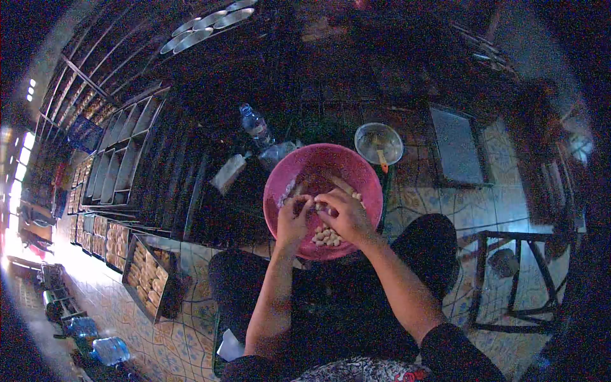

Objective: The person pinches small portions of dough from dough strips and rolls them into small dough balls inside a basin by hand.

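Observation:
A pink basin [278, 167] sits between my knees. My left hand [293, 219] and my right hand [347, 215] meet over its middle, fingertips almost touching. Both are closed in a pinch around something small, too grainy to name. Under my right hand lies a pile of small pale pieces [326, 236], which look like peeled garlic cloves. Pale purplish bits [285, 193] lie along the basin's left side, just beyond my left hand. A few more light pieces show past my right fingers.
Beyond the basin stand a metal bowl [367, 135] holding an orange-handled utensil [382, 160] and a clear plastic bottle [257, 127]. A tray of bread rolls [147, 278] is on the tiled floor at left. A black metal frame [482, 280] stands at right.

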Motion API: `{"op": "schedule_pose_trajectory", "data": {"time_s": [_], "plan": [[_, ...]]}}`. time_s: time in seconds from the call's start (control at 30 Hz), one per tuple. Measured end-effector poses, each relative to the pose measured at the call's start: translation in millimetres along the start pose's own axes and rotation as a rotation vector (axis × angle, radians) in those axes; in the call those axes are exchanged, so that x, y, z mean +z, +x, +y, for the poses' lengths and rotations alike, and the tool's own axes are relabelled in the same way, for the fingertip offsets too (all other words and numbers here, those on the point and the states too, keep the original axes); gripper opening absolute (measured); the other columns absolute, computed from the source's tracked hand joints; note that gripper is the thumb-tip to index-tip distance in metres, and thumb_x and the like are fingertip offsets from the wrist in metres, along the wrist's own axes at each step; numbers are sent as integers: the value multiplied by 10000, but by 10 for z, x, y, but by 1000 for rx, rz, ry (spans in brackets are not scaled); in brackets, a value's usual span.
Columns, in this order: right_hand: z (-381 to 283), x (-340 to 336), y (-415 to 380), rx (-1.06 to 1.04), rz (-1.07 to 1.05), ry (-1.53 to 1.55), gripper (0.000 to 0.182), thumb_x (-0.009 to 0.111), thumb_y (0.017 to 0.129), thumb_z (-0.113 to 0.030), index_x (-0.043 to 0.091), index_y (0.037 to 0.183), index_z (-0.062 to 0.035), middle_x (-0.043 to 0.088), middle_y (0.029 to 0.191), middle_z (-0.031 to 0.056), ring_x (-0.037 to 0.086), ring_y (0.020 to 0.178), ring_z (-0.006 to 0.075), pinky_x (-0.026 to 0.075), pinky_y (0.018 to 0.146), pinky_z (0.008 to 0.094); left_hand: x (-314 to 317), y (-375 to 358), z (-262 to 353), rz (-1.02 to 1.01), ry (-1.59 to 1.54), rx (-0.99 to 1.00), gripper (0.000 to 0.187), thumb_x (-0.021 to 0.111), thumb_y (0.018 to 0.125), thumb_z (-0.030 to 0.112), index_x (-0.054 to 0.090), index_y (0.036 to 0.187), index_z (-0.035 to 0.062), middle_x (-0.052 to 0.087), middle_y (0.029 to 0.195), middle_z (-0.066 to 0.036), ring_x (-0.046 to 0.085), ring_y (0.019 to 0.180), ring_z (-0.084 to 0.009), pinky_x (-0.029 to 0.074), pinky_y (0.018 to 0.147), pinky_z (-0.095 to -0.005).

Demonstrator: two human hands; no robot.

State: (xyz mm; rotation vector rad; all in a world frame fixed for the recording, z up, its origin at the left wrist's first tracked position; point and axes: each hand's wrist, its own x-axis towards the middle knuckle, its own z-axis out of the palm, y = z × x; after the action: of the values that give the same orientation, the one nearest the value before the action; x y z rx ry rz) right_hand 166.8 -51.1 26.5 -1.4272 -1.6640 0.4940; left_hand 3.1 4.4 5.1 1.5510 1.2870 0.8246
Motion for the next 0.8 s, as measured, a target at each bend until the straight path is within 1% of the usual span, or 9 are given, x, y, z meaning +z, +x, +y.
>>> {"op": "schedule_pose_trajectory", "data": {"time_s": [0.07, 0.13, 0.2, 0.33, 0.4, 0.57, 0.63, 0.7, 0.8], "plan": [[85, 26, 2, -30, 18, -27, 247, 744, 857, -172, 690, 1083, -86, 689, 1006, 125, 672, 1020, 318, 516, 937, 416, 60, 12, -15, -11, -15, 22, 162, 686, 942, 143, 724, 1029, 11, 687, 1164, -104, 644, 1069, -193, 485, 942, -332], [105, 45, -21, -21, 97, -114, 254, 768, 807, -93, 675, 1037, -39, 685, 1007, 109, 691, 857, 248, 549, 779, 370, 110, -17, -39, -33, -19, 32, 163, 692, 939, 154, 734, 1027, 23, 670, 1208, -110, 638, 1088, -197, 484, 950, -335], [137, 68, -3, -31, 135, -89, 252, 771, 811, -104, 672, 1033, -38, 686, 999, 110, 689, 857, 246, 547, 778, 373, 155, -28, -87, 148, 221, 329, 151, 696, 933, 160, 749, 1000, 34, 661, 1214, -123, 648, 1085, -222, 486, 966, -350], [75, 21, -3, 70, 59, 69, 244, 760, 855, -206, 680, 1047, -78, 702, 991, 102, 676, 979, 299, 516, 897, 412, 14, 61, -273, -1, 244, 279, 200, 711, 918, 164, 728, 1066, 31, 653, 1209, -137, 649, 1099, -263, 487, 977, -373], [4, -22, 34, 81, 82, 126, 248, 763, 853, -211, 686, 1049, -79, 704, 991, 103, 677, 972, 302, 517, 890, 418, 46, 30, -264, -41, -124, 63, 271, 718, 900, 140, 693, 1148, 34, 653, 1184, -139, 647, 1113, -289, 483, 992, -389], [177, -47, 59, -42, 139, -14, 243, 783, 838, -227, 712, 1016, -78, 716, 1008, 102, 674, 1002, 301, 511, 906, 418, -64, 44, -156, -74, 17, 258, 327, 707, 888, 80, 666, 1210, 43, 665, 1214, -153, 651, 1143, -284, 494, 988, -373], [175, -89, 51, 204, -11, 72, 216, 794, 830, -158, 714, 977, -21, 666, 1294, 152, 677, 1066, 264, 504, 954, 365, -111, -17, 20, -66, -81, 304, 323, 698, 890, 67, 670, 1210, 44, 672, 1216, -162, 652, 1150, -284, 500, 980, -364], [158, -85, 46, 221, 2, 109, 217, 795, 833, -156, 719, 985, -21, 661, 1308, 143, 667, 1098, 262, 488, 983, 366, -179, -95, 215, -152, 159, 508, 298, 723, 884, 98, 698, 1175, 40, 709, 1155, -158, 676, 1114, -263, 512, 951, -348], [320, 32, 5, 293, 21, 219, 219, 790, 847, -171, 725, 991, -20, 645, 1345, 128, 653, 1131, 251, 475, 1007, 369, -87, -117, 201, -89, 164, 351, 264, 748, 877, 142, 727, 1115, 29, 738, 1068, -133, 699, 1025, -225, 518, 922, -339]]}}
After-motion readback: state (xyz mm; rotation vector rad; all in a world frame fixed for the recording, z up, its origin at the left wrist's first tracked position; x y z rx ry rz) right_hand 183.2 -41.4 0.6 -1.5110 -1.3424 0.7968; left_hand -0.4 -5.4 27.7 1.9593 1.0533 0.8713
